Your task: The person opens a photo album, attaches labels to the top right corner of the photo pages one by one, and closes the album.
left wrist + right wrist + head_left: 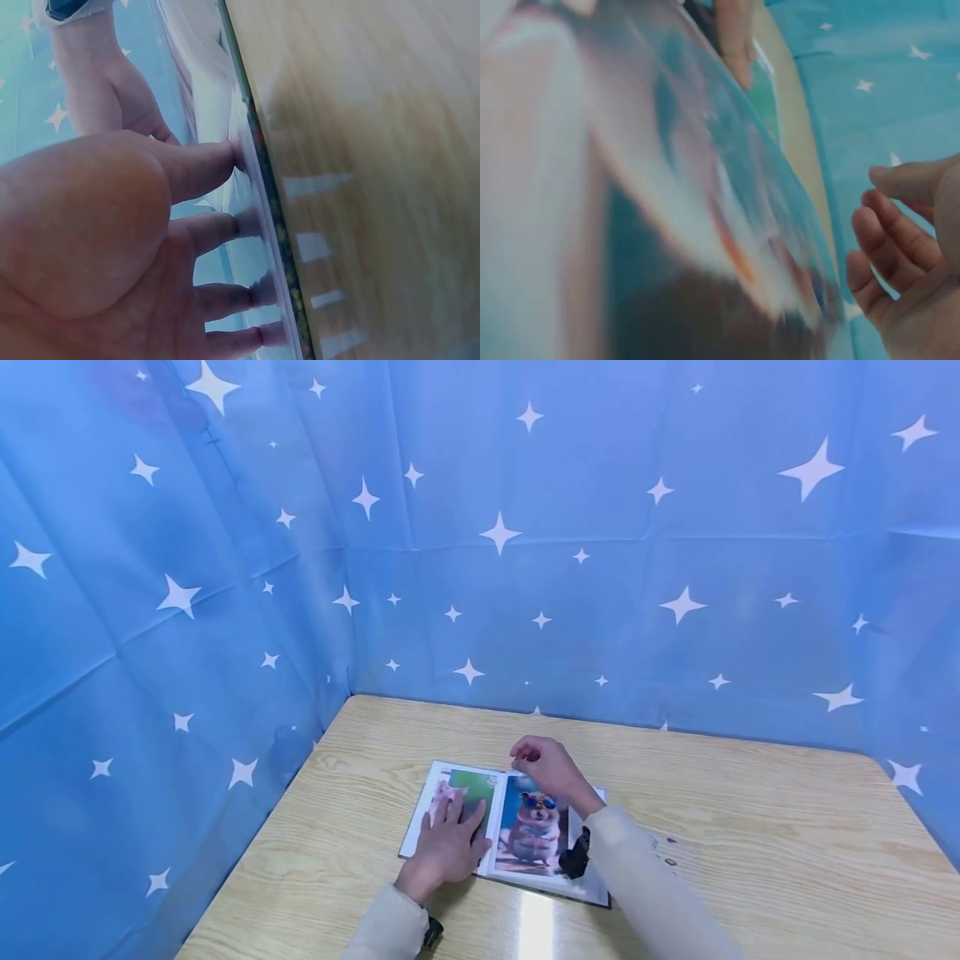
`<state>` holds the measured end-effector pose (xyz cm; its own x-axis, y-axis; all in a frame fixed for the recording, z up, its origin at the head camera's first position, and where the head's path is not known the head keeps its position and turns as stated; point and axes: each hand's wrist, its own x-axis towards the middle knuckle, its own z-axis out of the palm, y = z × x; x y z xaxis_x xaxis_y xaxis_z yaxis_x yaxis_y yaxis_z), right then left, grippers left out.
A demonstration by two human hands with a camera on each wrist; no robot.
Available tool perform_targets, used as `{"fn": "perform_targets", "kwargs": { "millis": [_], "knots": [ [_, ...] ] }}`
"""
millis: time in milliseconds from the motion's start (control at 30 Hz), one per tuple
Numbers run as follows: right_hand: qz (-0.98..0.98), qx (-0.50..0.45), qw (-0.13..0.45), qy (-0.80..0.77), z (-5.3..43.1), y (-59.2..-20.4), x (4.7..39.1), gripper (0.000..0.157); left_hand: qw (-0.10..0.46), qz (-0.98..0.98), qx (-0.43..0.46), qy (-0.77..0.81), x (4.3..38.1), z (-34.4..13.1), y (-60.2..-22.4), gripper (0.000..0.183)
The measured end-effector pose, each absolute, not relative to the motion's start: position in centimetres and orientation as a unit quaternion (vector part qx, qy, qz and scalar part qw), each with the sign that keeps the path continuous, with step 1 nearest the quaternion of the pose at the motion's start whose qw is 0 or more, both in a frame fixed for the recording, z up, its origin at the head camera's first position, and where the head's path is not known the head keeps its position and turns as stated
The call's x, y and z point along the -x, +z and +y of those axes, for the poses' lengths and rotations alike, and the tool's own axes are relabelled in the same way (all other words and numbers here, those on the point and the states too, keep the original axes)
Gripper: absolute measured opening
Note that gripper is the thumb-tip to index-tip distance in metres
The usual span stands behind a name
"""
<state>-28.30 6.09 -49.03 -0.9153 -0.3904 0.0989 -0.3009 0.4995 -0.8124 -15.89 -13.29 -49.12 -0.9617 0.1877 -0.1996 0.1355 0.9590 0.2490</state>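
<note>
A photo album (592,887) lies spread on the wooden table, its pages in clear glossy sleeves. The left page carries a picture (476,782) with a green background and a pink animal, partly covered by my left hand (448,847). That hand presses its spread fingertips on the page, as the left wrist view also shows. A picture of a furry animal in sunglasses (531,835) fills the right page. Over this page's top edge hovers my right hand (551,770), its fingers loosely bent. In the right wrist view, nothing shows between its thumb and fingers.
Some tiny dark objects (671,862) lie on the table (787,827) to the right of my right sleeve. A blue curtain with white stars (600,593) hangs behind the table and along its left side.
</note>
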Motion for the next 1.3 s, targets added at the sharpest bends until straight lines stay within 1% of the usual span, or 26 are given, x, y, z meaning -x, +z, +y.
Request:
{"fn": "perform_targets", "kwargs": {
  "millis": [200, 400, 500, 633, 800, 967, 1133, 1300],
  "knots": [
    [0.861, 0.198, 0.028, -0.468, 7.7, -48.7, 28.4, 0.017, 0.109, 0.982, -0.081, 0.128, 16.1, -13.4, -49.3, 0.059],
    [0.857, 0.204, 0.034, -0.473, 9.5, -48.3, 27.9, 0.02, 0.1, 0.98, -0.08, 0.152, 16.1, -13.6, -49.2, 0.059],
    [0.858, 0.211, 0.028, -0.468, 10.5, -48.0, 27.7, 0.019, 0.09, 0.978, -0.08, 0.171, 16.1, -13.6, -49.1, 0.058],
    [0.862, 0.217, 0.016, -0.457, 12.0, -47.5, 27.3, 0.016, 0.07, 0.977, -0.077, 0.189, 16.1, -13.4, -48.9, 0.057],
    [0.855, 0.198, 0.031, -0.478, 13.8, -47.0, 26.6, 0.015, 0.044, 0.974, -0.069, 0.209, 16.1, -12.8, -48.9, 0.058],
    [0.849, 0.19, 0.036, -0.491, 15.2, -47.1, 25.9, 0.019, 0.027, 0.97, -0.073, 0.229, 16.3, -11.9, -48.7, 0.058],
    [0.847, 0.188, 0.031, -0.496, 16.5, -47.3, 25.3, 0.019, 0.011, 0.968, -0.096, 0.232, 16.6, -10.5, -48.4, 0.054],
    [0.847, 0.183, 0.015, -0.499, 17.7, -47.1, 24.5, 0.02, -0.031, 0.959, -0.138, 0.245, 16.9, -8.7, -48.3, 0.05]
  ]
}}
